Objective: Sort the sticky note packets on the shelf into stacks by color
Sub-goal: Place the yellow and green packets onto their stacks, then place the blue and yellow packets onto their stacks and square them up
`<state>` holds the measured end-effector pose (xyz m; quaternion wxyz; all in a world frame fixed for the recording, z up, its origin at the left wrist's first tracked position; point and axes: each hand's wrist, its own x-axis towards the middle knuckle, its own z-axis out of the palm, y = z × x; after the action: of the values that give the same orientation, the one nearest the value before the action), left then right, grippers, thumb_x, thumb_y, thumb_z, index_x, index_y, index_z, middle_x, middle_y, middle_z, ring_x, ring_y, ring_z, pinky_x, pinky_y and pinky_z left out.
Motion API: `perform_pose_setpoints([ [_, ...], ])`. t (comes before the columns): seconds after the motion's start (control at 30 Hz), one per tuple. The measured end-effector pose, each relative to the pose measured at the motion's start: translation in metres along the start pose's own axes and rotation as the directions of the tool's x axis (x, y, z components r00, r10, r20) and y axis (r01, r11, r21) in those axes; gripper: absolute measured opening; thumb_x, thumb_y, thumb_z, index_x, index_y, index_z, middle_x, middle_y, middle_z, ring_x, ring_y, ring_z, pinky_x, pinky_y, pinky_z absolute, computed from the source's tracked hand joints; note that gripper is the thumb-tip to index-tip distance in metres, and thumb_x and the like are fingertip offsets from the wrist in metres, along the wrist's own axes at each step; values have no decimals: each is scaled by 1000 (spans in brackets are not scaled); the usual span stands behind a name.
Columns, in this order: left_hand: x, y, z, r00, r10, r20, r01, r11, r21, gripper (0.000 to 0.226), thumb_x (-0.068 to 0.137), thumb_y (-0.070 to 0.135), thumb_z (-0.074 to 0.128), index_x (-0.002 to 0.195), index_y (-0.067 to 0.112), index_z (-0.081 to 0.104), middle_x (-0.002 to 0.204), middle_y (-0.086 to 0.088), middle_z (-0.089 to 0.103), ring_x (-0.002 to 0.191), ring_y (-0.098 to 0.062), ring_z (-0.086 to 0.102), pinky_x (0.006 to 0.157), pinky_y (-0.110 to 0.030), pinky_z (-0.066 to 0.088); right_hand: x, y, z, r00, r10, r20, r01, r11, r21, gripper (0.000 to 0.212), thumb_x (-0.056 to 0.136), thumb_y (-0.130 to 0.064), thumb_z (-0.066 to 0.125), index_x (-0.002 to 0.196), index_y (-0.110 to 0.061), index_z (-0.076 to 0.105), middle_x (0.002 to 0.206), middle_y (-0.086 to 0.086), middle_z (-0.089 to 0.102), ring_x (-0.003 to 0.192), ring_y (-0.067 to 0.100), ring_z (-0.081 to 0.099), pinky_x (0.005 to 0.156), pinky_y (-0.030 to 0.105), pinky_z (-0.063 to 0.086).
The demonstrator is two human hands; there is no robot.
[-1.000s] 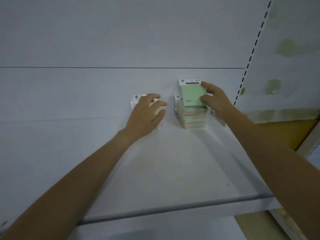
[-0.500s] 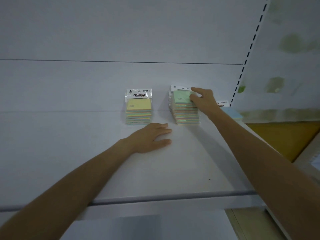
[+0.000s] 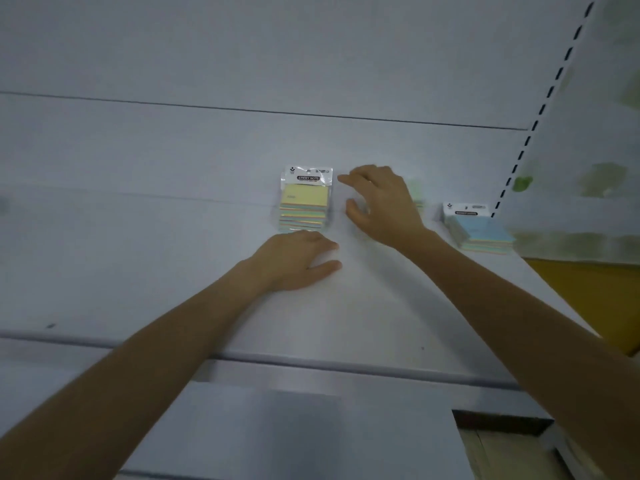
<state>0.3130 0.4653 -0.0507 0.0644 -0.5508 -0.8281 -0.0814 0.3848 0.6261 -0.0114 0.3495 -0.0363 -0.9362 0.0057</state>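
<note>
A stack of sticky note packets with a yellow one on top [image 3: 304, 204] stands at the back of the white shelf [image 3: 346, 317]. My left hand [image 3: 294, 261] lies flat on the shelf just in front of it, holding nothing. My right hand [image 3: 382, 204] hovers with spread fingers just right of the yellow stack, empty. It hides most of the green-topped stack [image 3: 417, 194], of which only a blurred edge shows. A stack with a blue packet on top [image 3: 479, 230] sits farther right, near the shelf's right end.
The white back panel [image 3: 242, 140] rises behind the stacks. A slotted upright [image 3: 540, 109] marks the shelf's right end. The shelf's front lip [image 3: 311, 363] runs across below my forearms, with a lower white shelf [image 3: 277, 434] under it.
My right hand has let go of the green packet on its stack and moved left toward the yellow stack, fingers spread. My left hand stays flat in front of the yellow stack. The view has shifted right.
</note>
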Motion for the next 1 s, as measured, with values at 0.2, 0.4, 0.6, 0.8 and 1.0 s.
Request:
perform_pose_setpoints([
  [0.2, -59, -56, -18, 991, -123, -53, 129, 982, 140, 53, 91, 54, 31, 131, 24, 48, 137, 2, 51, 124, -20, 48, 97, -33, 40, 7, -72, 39, 962, -196, 189, 197, 980, 11, 36, 76, -26, 43, 96, -12, 70, 86, 9, 72, 76, 31, 66, 69, 37, 52],
  [0.4, -137, -148, -45, 942, -309, -131, 333, 907, 256, 42, 96, 40, 32, 128, 19, 49, 133, -4, 53, 120, -24, 51, 93, -34, 41, 44, -171, 75, 909, -266, 322, 259, 964, 64, 33, 92, -25, 42, 120, -18, 57, 118, 5, 63, 107, 27, 60, 87, 34, 45],
  [0.6, -247, -280, -88, 807, -498, -318, 577, 781, 238, 46, 94, 38, 32, 127, 12, 51, 129, -15, 54, 115, -33, 53, 88, -42, 45, 94, -312, 125, 889, -314, 334, 263, 946, 190, 36, 94, -29, 39, 127, -22, 50, 123, 3, 58, 111, 23, 57, 90, 33, 46],
  [0.8, -322, -389, -107, 638, -666, -385, 757, 634, 159, 48, 95, 31, 41, 139, 14, 37, 141, -19, 40, 122, -39, 45, 94, -50, 41, 133, -426, 173, 897, -278, 344, 158, 928, 337, 46, 91, -43, 44, 134, -26, 41, 130, 2, 51, 119, 19, 51, 96, 33, 43],
  [1.0, -340, -456, -103, 613, -717, -333, 780, 616, 110, 52, 96, 33, 38, 144, 19, 25, 152, -19, 21, 126, -42, 40, 96, -51, 40, 183, -471, 222, 898, -139, 417, -27, 930, 367, 50, 90, -45, 45, 135, -25, 39, 134, 4, 46, 121, 20, 49, 98, 35, 39],
])
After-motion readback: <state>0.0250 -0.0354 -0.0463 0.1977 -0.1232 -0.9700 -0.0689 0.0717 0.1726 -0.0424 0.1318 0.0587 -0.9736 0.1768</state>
